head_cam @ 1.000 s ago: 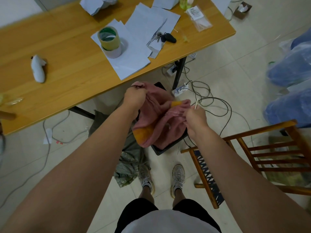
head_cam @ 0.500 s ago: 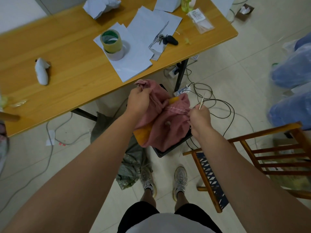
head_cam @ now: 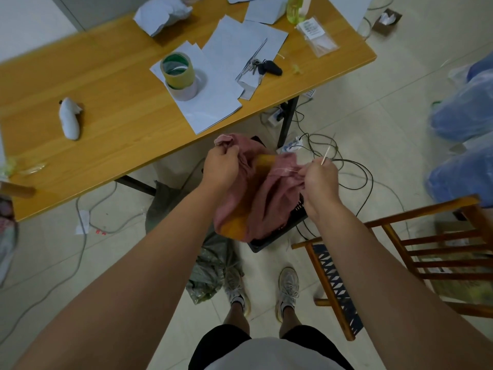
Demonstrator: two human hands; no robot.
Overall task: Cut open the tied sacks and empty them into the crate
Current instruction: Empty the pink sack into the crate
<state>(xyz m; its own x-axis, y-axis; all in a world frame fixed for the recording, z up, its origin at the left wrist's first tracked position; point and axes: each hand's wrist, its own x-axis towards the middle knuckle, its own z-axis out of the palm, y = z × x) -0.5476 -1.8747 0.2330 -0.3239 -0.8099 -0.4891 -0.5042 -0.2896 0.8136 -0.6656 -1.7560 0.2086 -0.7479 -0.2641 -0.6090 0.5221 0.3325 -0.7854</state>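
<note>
Right hand (head_cam: 321, 180) farther right, thread (head_cam: 289, 170) taut from sack (head_cam: 266, 198).

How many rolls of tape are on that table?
2, stacked. A yellowish roll with a green inner ring sits on top of a pale roll, both on the sheets of paper on the table. Others could lie out of view.

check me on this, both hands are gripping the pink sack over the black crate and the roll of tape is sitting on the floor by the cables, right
One detail is off. The roll of tape is not on the floor; it stands on white paper on the wooden table, as the head view shows. The rest holds: the left hand and right hand both grip the pink sack over the black crate.
</note>
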